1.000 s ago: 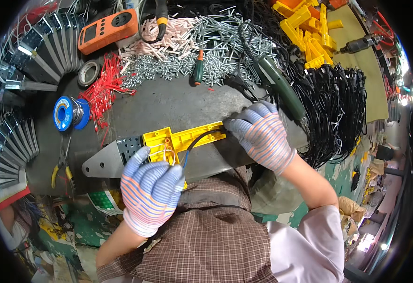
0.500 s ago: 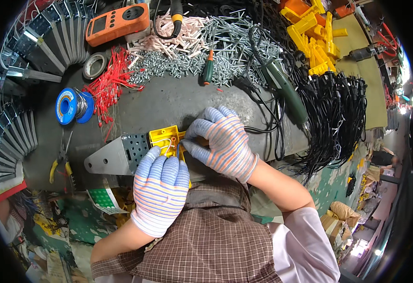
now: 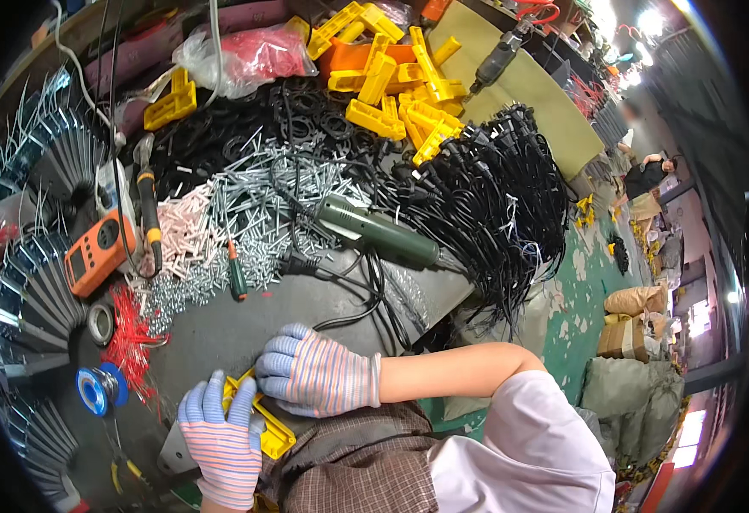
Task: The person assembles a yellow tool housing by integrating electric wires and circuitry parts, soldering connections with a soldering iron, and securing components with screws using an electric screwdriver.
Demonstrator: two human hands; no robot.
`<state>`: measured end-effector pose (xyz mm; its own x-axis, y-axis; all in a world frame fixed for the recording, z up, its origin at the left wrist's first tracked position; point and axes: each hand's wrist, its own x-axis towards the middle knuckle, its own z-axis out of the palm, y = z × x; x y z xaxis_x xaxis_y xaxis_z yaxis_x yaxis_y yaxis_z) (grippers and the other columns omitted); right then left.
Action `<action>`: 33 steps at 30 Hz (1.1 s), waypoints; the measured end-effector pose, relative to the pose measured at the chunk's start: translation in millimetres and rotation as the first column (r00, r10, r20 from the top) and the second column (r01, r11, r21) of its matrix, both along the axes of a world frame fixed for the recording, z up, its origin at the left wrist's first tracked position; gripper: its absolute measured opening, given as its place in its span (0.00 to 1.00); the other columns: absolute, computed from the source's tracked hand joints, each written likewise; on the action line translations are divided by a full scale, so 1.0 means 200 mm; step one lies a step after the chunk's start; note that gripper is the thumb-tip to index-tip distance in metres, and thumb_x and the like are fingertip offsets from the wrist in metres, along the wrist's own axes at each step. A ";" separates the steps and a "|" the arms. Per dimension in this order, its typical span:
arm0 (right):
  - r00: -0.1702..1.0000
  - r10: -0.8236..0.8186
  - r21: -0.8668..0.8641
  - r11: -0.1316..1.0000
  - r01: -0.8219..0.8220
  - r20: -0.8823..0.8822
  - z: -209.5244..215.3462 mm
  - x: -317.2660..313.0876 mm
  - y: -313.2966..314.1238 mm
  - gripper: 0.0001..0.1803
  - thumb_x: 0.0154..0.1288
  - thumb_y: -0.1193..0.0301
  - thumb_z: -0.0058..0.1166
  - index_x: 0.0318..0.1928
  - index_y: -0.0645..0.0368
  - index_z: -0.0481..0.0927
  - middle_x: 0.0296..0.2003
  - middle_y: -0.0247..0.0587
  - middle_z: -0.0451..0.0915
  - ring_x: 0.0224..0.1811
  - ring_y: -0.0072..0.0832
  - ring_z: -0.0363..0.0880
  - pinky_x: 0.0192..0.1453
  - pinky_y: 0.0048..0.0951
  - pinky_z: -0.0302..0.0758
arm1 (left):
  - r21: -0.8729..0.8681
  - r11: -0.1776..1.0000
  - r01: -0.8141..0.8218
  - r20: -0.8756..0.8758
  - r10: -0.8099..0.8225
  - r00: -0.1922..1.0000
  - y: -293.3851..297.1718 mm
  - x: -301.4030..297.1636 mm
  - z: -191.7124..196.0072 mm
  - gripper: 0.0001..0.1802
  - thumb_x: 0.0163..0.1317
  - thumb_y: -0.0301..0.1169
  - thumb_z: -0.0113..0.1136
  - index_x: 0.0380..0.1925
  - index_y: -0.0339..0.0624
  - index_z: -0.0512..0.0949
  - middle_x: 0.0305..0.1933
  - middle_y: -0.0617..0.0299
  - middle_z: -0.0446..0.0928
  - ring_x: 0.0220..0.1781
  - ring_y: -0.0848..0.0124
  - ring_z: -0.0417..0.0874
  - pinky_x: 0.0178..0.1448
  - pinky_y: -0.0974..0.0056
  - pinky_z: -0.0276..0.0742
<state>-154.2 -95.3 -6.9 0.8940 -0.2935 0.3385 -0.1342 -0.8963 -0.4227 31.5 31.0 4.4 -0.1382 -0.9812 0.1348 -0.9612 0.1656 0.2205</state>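
Note:
Both my hands wear striped knit gloves. My left hand [image 3: 223,440] is closed over a yellow plastic handle housing [image 3: 277,438], its fingers across the upper part. A grey metal plate [image 3: 172,451] shows beside that hand, mostly covered by it. My right hand [image 3: 321,373] is at the housing's upper right edge with fingers curled together. Whatever its fingertips pinch is hidden. The inside of the housing is largely covered by my hands.
Beyond my hands lie a screwdriver [image 3: 237,272], a heap of screws [image 3: 263,184], red wires [image 3: 128,346] and a green power screwdriver [image 3: 383,235]. Black cords [image 3: 498,214] and yellow housings [image 3: 378,77] are farther right. A solder spool [image 3: 93,391] and pliers [image 3: 122,466] are left.
The whole view has swung to the right, so the bench things appear farther left. My right hand has turned, with its fingers curled closer over the housing. My left hand remains on the housing.

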 end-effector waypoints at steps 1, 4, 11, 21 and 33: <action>0.998 0.015 0.053 0.998 -0.018 0.062 0.00 -0.03 -0.03 0.16 0.52 0.62 0.59 0.39 0.56 0.79 0.41 0.40 0.77 0.46 0.38 0.76 0.53 0.43 0.70 | 0.042 0.999 0.030 0.012 -0.030 0.999 -0.02 0.00 0.01 0.30 0.46 0.36 0.64 0.54 0.47 0.78 0.62 0.45 0.68 0.59 0.47 0.68 0.64 0.46 0.62; 0.994 -0.104 0.062 0.993 0.105 -0.022 0.15 -0.13 -0.28 0.12 0.53 0.63 0.59 0.36 0.56 0.80 0.37 0.42 0.78 0.40 0.41 0.78 0.46 0.41 0.74 | 0.067 0.997 0.040 0.014 -0.041 0.999 -0.02 0.00 0.02 0.29 0.44 0.35 0.65 0.53 0.49 0.79 0.62 0.45 0.68 0.58 0.47 0.68 0.64 0.46 0.62; 0.483 -0.850 -0.498 0.518 0.695 -0.210 0.27 -0.58 -1.32 0.18 0.56 0.70 0.51 0.47 0.44 0.84 0.42 0.43 0.81 0.49 0.40 0.79 0.55 0.43 0.73 | 0.142 0.990 0.025 0.124 -0.043 0.991 -0.05 0.00 0.07 0.31 0.55 0.41 0.59 0.62 0.58 0.73 0.64 0.52 0.69 0.59 0.53 0.70 0.64 0.49 0.65; 0.213 -0.846 -0.761 0.532 0.370 -0.488 0.20 -0.70 -1.78 0.22 0.68 0.67 0.47 0.60 0.30 0.74 0.54 0.38 0.74 0.63 0.35 0.70 0.64 0.40 0.65 | 0.130 0.991 0.001 0.060 -0.009 0.998 -0.05 -0.01 0.08 0.29 0.50 0.36 0.63 0.56 0.54 0.77 0.62 0.52 0.70 0.59 0.53 0.70 0.64 0.50 0.66; 0.573 -0.620 -0.763 0.646 -0.014 -0.536 0.39 -0.71 -1.72 0.17 0.47 0.68 0.61 0.41 0.47 0.81 0.44 0.37 0.78 0.54 0.35 0.73 0.57 0.36 0.69 | 0.077 0.997 0.015 0.004 -0.015 1.000 -0.02 -0.01 0.08 0.31 0.44 0.35 0.66 0.55 0.54 0.78 0.61 0.49 0.70 0.59 0.49 0.69 0.63 0.48 0.65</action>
